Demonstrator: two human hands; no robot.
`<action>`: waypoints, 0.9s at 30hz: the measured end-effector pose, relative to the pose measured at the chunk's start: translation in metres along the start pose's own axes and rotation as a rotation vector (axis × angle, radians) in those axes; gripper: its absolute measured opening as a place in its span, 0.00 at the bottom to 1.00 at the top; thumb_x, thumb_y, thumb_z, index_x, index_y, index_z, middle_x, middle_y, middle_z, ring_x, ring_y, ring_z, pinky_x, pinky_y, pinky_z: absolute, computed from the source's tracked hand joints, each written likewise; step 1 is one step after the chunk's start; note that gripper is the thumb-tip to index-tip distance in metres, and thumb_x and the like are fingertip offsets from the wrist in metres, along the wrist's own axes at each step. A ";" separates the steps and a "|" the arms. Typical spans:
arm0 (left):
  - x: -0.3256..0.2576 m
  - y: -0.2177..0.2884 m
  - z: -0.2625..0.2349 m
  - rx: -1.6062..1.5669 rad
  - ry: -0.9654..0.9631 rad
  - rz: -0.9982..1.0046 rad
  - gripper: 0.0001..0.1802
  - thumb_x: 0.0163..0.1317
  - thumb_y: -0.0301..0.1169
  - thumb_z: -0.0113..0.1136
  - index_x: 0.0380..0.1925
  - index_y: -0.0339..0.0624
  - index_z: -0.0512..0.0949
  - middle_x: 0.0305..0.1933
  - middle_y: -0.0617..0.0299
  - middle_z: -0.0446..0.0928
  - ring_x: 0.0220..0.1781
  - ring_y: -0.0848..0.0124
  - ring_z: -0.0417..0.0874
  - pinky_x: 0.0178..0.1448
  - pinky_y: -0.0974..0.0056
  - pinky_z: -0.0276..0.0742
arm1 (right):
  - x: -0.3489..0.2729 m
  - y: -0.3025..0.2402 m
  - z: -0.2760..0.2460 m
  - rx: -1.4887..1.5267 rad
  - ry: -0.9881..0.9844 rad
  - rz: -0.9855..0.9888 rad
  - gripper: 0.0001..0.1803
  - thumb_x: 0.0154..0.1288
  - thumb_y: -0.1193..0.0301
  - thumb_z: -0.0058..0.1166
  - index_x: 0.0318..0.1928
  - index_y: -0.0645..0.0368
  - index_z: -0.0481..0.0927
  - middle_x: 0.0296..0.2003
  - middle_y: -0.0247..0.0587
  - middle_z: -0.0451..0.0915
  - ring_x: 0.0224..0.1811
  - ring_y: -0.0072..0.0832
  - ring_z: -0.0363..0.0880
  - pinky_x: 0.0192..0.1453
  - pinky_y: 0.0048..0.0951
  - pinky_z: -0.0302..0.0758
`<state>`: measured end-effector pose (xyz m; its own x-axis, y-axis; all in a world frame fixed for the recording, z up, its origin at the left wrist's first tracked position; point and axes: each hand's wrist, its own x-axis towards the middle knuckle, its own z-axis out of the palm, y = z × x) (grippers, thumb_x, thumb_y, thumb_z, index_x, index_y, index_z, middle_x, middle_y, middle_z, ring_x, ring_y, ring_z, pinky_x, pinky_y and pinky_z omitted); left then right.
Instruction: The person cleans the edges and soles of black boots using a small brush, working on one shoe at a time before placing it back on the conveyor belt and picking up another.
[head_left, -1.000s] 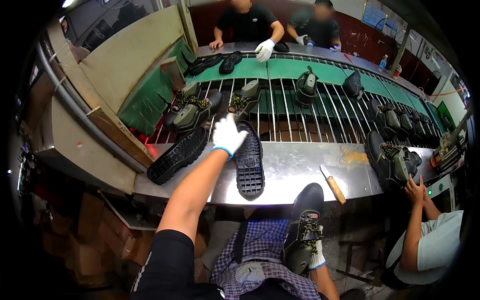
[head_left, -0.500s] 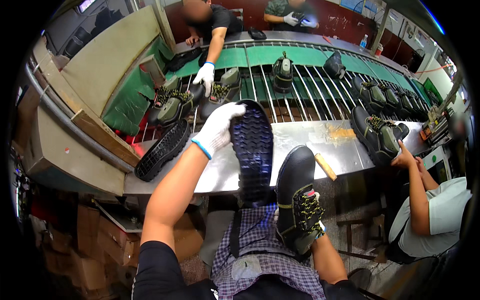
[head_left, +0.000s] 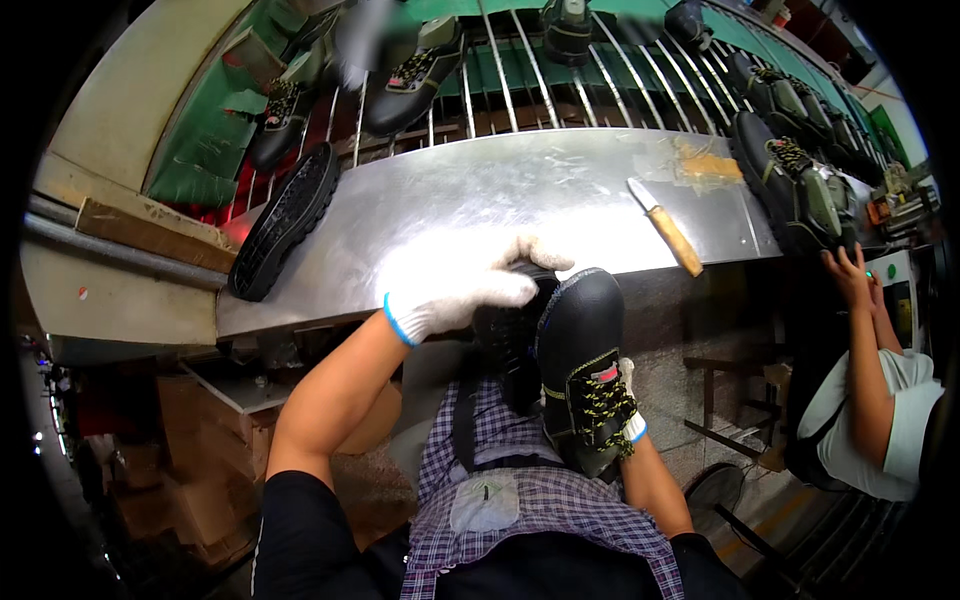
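Note:
In a white knit glove, my left hand [head_left: 470, 290] grips a black rubber shoe sole [head_left: 503, 335] near its upper end. That sole is mostly hidden behind the glove and a black work shoe [head_left: 582, 325]. The shoe points toe up over my lap, with yellow-and-black laces and a pink-red tag on its tongue. My right hand [head_left: 630, 405], also gloved, holds the shoe from its right side; most of its fingers are behind it. Sole and shoe are side by side at the toe, and whether they touch all along cannot be seen.
A steel bench [head_left: 440, 200] bears another black sole [head_left: 290, 222] at left and a wooden-handled knife [head_left: 670, 235]. Beyond it, shoes [head_left: 415, 85] stand on a rack of metal bars [head_left: 535, 75]. At right, a co-worker's hand [head_left: 848, 275] touches a shoe [head_left: 795, 190].
My left hand has brought the sole down and right against the shoe's side. The view has tilted downward. A co-worker's gloved hand among the far shoes is now a blur.

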<state>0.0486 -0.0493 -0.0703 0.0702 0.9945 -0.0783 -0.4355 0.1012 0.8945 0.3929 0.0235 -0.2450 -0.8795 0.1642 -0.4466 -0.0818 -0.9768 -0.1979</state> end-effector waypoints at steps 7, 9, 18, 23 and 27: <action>0.021 -0.012 -0.015 -0.126 -0.086 -0.078 0.32 0.74 0.43 0.65 0.69 0.31 0.76 0.73 0.47 0.78 0.75 0.59 0.78 0.82 0.54 0.70 | 0.000 0.004 0.040 -0.316 -0.135 -0.035 0.50 0.79 0.33 0.52 0.80 0.65 0.69 0.72 0.54 0.79 0.71 0.43 0.83 0.77 0.47 0.81; 0.015 -0.011 -0.011 -0.115 -0.102 -0.055 0.40 0.75 0.46 0.63 0.77 0.28 0.70 0.80 0.43 0.74 0.79 0.56 0.76 0.85 0.52 0.67 | 0.001 0.008 0.036 -0.331 -0.123 -0.042 0.48 0.80 0.34 0.52 0.78 0.66 0.71 0.70 0.51 0.81 0.69 0.39 0.84 0.75 0.43 0.82; 0.015 -0.020 -0.006 -0.344 -0.065 -0.102 0.48 0.71 0.50 0.64 0.81 0.27 0.65 0.84 0.42 0.69 0.83 0.50 0.71 0.89 0.47 0.63 | -0.004 0.018 0.029 -0.344 -0.105 -0.058 0.37 0.89 0.44 0.44 0.72 0.68 0.77 0.65 0.50 0.86 0.61 0.34 0.90 0.65 0.36 0.88; 0.013 -0.015 -0.002 -0.245 -0.021 -0.072 0.44 0.69 0.43 0.64 0.77 0.21 0.68 0.81 0.36 0.71 0.82 0.46 0.72 0.88 0.46 0.65 | -0.009 0.021 0.021 -0.080 -0.145 0.006 0.37 0.92 0.46 0.33 0.77 0.66 0.71 0.72 0.56 0.79 0.72 0.43 0.82 0.77 0.45 0.82; 0.012 -0.009 0.006 -0.178 0.001 -0.068 0.43 0.69 0.40 0.63 0.76 0.20 0.69 0.81 0.35 0.71 0.82 0.44 0.73 0.87 0.46 0.66 | -0.014 0.015 0.072 -0.314 0.350 0.116 0.37 0.93 0.46 0.28 0.79 0.64 0.70 0.73 0.53 0.78 0.73 0.42 0.81 0.77 0.45 0.82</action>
<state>0.0584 -0.0381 -0.0768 0.1042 0.9852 -0.1361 -0.5819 0.1714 0.7950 0.3698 -0.0032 -0.1790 -0.6596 0.1453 -0.7375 0.2003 -0.9117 -0.3588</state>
